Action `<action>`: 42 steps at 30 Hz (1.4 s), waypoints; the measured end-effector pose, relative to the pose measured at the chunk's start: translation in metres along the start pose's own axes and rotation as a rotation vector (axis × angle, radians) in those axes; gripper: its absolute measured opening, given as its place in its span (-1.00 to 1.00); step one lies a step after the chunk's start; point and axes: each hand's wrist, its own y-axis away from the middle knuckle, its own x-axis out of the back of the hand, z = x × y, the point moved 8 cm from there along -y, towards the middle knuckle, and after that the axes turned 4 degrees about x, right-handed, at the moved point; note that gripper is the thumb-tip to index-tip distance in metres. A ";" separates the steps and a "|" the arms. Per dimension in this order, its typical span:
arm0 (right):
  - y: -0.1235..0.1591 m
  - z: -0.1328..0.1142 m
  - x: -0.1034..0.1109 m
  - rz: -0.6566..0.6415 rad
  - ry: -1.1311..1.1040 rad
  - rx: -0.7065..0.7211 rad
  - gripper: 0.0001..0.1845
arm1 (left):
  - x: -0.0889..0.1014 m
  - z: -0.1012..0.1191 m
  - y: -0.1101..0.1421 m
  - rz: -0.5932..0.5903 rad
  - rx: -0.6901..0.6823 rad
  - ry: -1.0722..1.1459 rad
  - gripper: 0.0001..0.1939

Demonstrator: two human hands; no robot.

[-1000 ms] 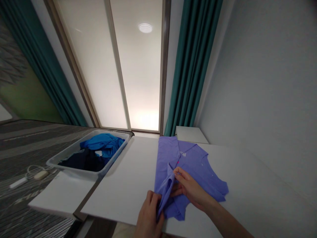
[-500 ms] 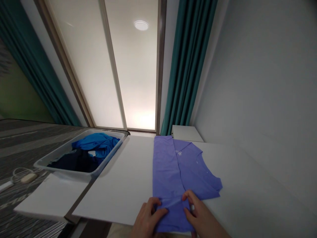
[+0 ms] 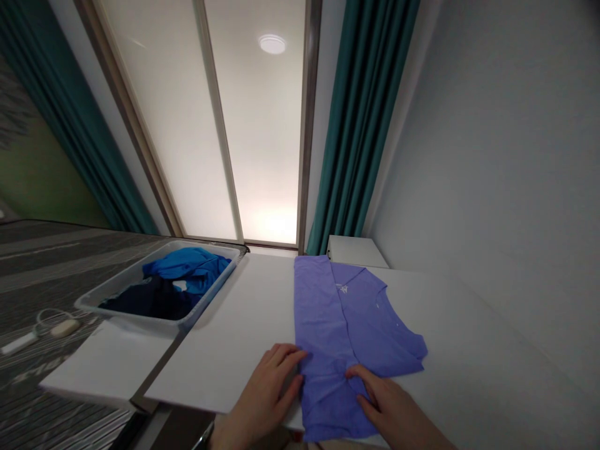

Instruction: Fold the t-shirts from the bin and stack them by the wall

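Lavender shirt (image 3: 337, 325) flat on white board (image 3: 225, 362), collar toward far end, hem at near edge. Left side folded lengthwise over; right side lies unfolded, corner jutting out. Right hand (image 3: 391, 409): fingers spread on fabric, no grip. Left hand (image 3: 260, 394): fingers released, tips at shirt's left edge. Beyond: grey plastic tub (image 3: 140, 317) holding bright blue garment (image 3: 187, 265), navy garment (image 3: 145, 301).

A home bedroom is indicated by a striped bed (image 3: 56, 275), seen left of the left hand (image 3: 260, 390), with a laundry tub (image 3: 117, 294) of clothes (image 3: 187, 265) set beside it. Teal curtains (image 3: 360, 125) and a frosted sliding door (image 3: 253, 137) are seen beyond the hands, and a white bedside cabinet (image 3: 351, 251) stands ahead of the right hand (image 3: 394, 406).
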 end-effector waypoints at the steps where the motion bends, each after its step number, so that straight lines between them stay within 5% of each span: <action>1: 0.000 -0.001 0.000 -0.008 0.005 0.003 -0.51 | -0.001 -0.003 -0.007 -0.016 -0.008 -0.074 -0.62; 7: 0.000 -0.001 -0.002 0.010 0.016 0.022 -0.47 | -0.023 -0.022 -0.036 -0.166 -0.073 -0.385 -0.49; 14: -0.010 0.005 -0.006 0.055 0.071 0.001 -0.41 | -0.026 -0.036 -0.054 -0.202 -0.097 -0.448 -0.45; 22: -0.008 0.003 0.008 0.061 -0.016 0.010 -0.45 | -0.033 -0.004 -0.030 -0.233 -0.122 -0.373 -0.25; 29: 0.000 0.001 0.008 0.030 0.076 -0.007 -0.45 | -0.041 -0.006 -0.026 -0.281 -0.104 -0.364 -0.09; 33: 0.002 0.003 0.006 0.016 0.224 -0.026 -0.44 | -0.038 -0.004 -0.026 -0.317 -0.095 -0.330 -0.19; 37: -0.002 -0.004 0.017 0.201 0.290 0.023 -0.59 | -0.022 -0.011 -0.038 -0.280 -0.079 -0.272 -0.41; 42: -0.018 -0.039 0.011 0.428 0.372 0.255 -0.57 | -0.007 -0.040 -0.083 -0.195 -0.131 -0.322 -0.45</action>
